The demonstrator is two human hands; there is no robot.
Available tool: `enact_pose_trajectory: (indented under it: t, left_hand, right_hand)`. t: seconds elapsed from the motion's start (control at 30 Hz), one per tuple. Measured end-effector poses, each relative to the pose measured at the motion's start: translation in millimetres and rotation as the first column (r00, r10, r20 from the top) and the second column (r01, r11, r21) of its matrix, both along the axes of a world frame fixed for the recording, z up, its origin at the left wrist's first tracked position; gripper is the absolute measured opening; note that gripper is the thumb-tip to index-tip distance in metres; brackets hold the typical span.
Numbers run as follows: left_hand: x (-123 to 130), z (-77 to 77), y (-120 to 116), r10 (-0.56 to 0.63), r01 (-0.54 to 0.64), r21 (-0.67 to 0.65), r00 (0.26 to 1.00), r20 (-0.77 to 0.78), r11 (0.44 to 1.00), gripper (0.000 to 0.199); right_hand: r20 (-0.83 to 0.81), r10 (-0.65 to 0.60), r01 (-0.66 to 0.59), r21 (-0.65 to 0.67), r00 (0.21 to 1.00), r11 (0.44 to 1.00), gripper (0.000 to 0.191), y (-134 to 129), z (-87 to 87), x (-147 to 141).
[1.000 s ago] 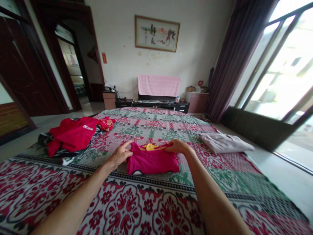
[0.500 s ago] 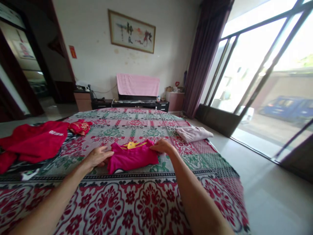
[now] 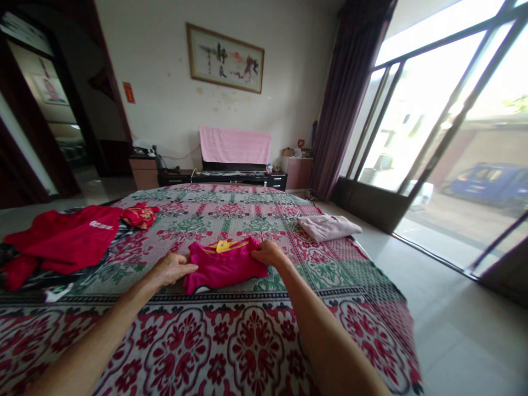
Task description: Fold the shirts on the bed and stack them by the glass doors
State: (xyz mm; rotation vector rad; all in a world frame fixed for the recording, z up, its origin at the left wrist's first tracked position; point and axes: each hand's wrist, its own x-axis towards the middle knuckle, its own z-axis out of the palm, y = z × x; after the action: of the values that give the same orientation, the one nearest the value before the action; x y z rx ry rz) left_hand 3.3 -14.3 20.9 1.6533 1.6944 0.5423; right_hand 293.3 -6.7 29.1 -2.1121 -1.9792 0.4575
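Observation:
A folded magenta shirt [image 3: 231, 270] with yellow at its neckline lies in front of me on a patterned bedspread [image 3: 223, 352]. My left hand [image 3: 175, 269] is at its left edge, the thumb on the fabric and the fingers curled in. At the upper right corner, my right hand [image 3: 270, 254] pinches the cloth between thumb and fingers. A small dark-and-white patch shows at the shirt's lower edge.
To the left lies a heap of clothes with a red garment [image 3: 66, 236] on top. A folded pale pink garment [image 3: 328, 226] rests near the right edge. Beyond stand a low black cabinet [image 3: 173, 180] and a pink cloth [image 3: 235, 145]. Glass doors [image 3: 424, 121] are at the right.
My left fingers have drawn in from a spread pose to a closer grip at the shirt's left edge. The right hand keeps its hold; the view has shifted slightly.

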Motion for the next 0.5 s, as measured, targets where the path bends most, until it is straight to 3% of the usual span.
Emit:
enact_pose_trajectory:
  t: [0.27,0.5]
  left_hand:
    - [10.8,6.6,-4.1,0.006,-0.008,0.015,0.993,0.119,1.0,0.012]
    - [18.9,22.5,3.1,-0.007,-0.004,0.04,0.964,0.267,0.999,0.03]
  right_hand:
    - [-0.004,-0.053,0.053,0.049,0.999,0.997,0.034,-1.9,-3.0,-15.9]
    - [-0.155,-0.055,0.081,0.163,0.986,0.983,0.029,11.5,-1.0,-5.1]
